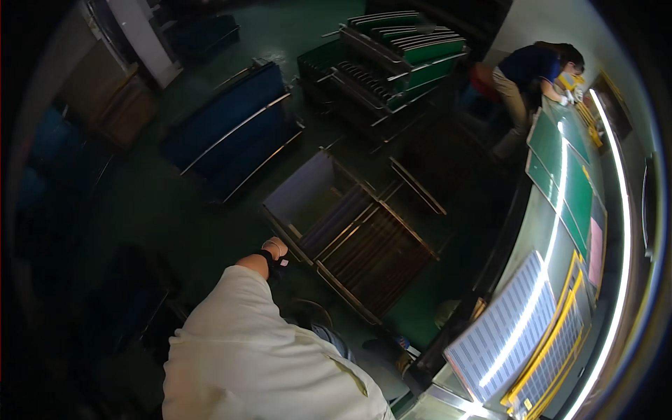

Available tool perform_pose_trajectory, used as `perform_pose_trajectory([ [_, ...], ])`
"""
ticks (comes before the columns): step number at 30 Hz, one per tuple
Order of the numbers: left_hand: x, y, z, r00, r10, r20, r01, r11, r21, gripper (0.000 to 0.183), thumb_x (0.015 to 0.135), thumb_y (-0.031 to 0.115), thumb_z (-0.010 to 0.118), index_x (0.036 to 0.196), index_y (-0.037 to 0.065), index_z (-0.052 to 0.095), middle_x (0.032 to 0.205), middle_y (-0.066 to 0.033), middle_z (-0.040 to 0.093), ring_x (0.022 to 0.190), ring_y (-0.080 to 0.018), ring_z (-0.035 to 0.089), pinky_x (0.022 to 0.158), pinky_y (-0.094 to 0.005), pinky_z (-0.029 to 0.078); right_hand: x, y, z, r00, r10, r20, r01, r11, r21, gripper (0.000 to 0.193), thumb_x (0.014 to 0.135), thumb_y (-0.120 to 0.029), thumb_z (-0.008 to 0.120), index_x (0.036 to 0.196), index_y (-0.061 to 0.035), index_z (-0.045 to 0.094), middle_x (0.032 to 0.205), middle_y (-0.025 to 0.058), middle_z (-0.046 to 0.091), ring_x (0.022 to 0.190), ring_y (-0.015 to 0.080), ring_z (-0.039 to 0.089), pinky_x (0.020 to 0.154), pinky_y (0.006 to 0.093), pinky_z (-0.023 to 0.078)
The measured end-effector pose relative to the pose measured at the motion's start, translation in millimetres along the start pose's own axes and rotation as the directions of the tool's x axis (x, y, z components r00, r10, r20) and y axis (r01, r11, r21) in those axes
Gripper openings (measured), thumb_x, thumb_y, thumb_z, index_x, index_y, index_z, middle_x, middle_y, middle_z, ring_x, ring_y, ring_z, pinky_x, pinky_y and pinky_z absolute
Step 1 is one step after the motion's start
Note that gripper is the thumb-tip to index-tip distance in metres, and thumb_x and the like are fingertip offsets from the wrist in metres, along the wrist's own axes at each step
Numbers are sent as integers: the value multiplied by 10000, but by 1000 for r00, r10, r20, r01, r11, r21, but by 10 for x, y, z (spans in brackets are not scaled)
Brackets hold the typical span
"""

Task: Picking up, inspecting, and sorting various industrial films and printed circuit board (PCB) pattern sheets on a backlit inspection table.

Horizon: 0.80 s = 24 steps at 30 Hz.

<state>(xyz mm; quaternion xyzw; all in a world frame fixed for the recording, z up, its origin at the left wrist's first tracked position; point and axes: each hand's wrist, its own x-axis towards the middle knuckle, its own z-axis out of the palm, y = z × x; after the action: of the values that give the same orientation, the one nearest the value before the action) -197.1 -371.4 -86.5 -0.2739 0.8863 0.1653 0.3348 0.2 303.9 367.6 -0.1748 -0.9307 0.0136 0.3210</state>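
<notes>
My left arm, in a white sleeve, reaches forward from the lower edge, with a dark band at the wrist. My left hand (276, 248) is small and dimly lit at the near left edge of a metal-framed rack (288, 241). Its fingers look curled closed on the frame, though their tips are hidden. The rack has a grey-blue panel (304, 192) in its far left half and rows of dark slats (374, 262) in its near right half. My right hand is out of view.
On the right, a long bench (514, 241) under a bright light tube holds green boards (560, 178), a striped pale panel (500, 329) and yellow frames (553, 336). A co-worker (528, 73) bends over its far end. Blue (231, 129) and green racks (399, 59) stand on the green floor.
</notes>
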Motion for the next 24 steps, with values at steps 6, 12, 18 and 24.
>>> perform_pose_trajectory([
  [6, 444, -57, -385, 979, 100, -175, -100, 995, 12, 328, 852, 245, 456, 984, 15, 649, 1065, -205, 600, 1019, -341, 571, 859, -411, 472, -1197, -1032, 1428, 873, 77, 481, -233, 933, 275, 374, 928, -97, 456, 1283, 20, 447, 1213, 126, 551, 1096, 167, 521, 937, 282, 396],
  [12, 1330, -96, -550, 943, 142, -302, -163, 985, -46, 308, 865, 257, 463, 975, 39, 650, 1019, -165, 632, 970, -338, 592, 856, -416, 469, -1997, -1468, 1928, 674, 202, 710, -489, 843, 224, 381, 924, -97, 462, 1287, 17, 441, 1203, 129, 554, 1082, 167, 524, 927, 281, 399],
  [18, 2008, 31, -479, 922, 135, -362, -176, 981, -83, 323, 857, 269, 518, 1077, 51, 609, 1057, -192, 610, 1025, -356, 556, 903, -428, 431, -2247, -1616, 1996, 533, 330, 779, -612, 786, 86, 389, 920, -98, 467, 1291, 14, 435, 1193, 131, 557, 1067, 167, 528, 917, 280, 403],
  [24, 2574, 361, -398, 931, 188, -313, -184, 982, 43, 312, 843, 290, 563, 1019, 42, 629, 1021, -189, 624, 971, -345, 593, 837, -420, 477, -2380, -1732, 1855, 417, 444, 793, -669, 740, -63, 397, 916, -99, 473, 1295, 11, 430, 1182, 133, 560, 1053, 167, 532, 906, 279, 407],
])
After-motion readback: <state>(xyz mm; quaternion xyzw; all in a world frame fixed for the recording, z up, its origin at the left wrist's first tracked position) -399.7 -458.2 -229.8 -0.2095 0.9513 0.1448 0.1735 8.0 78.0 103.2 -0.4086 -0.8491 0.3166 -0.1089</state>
